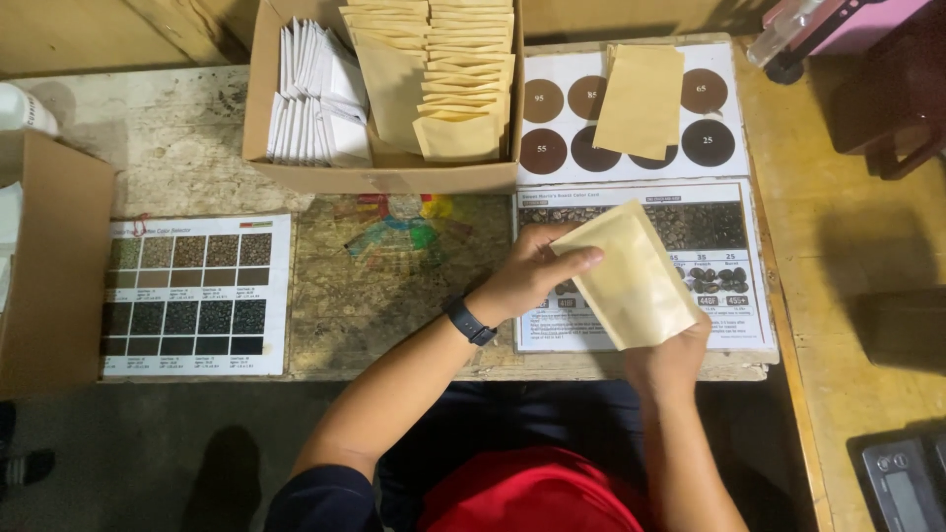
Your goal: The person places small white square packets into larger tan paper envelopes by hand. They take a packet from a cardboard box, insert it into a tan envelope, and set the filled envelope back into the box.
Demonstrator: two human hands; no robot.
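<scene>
While both hands meet over the near right part of the desk [197, 148], we see them share one flat tan pouch [633, 281], held up off the surface and tilted so its broad face turns toward the camera. The left hand [532, 274] is closed on the pouch's upper left corner, thumb laid across the front and fingers curled behind — a pinch that steadies the top edge. The right hand [670, 357] grips from below, mostly hidden behind the pouch, so we can only say it supports the lower end. A dark watch [470, 322] sits on the left wrist. Under the pouch lies a printed chart with pictures of dark beans [729, 222], and just beyond it a second sheet with brown discs [705, 94], on which another tan pouch [641, 99] rests flat, apart from the held one. Farther left, an open cardboard box [384, 175] keeps its stock upright in two rows — white pouches [315, 94] on the left, tan ones [463, 74] on the right — filed on edge, likely so single pieces can be drawn out easily. At the near left lies a chart of square colour swatches [197, 294], beside a plain brown carton [54, 266]. A dark digital scale [902, 478] shows at the near right corner.
</scene>
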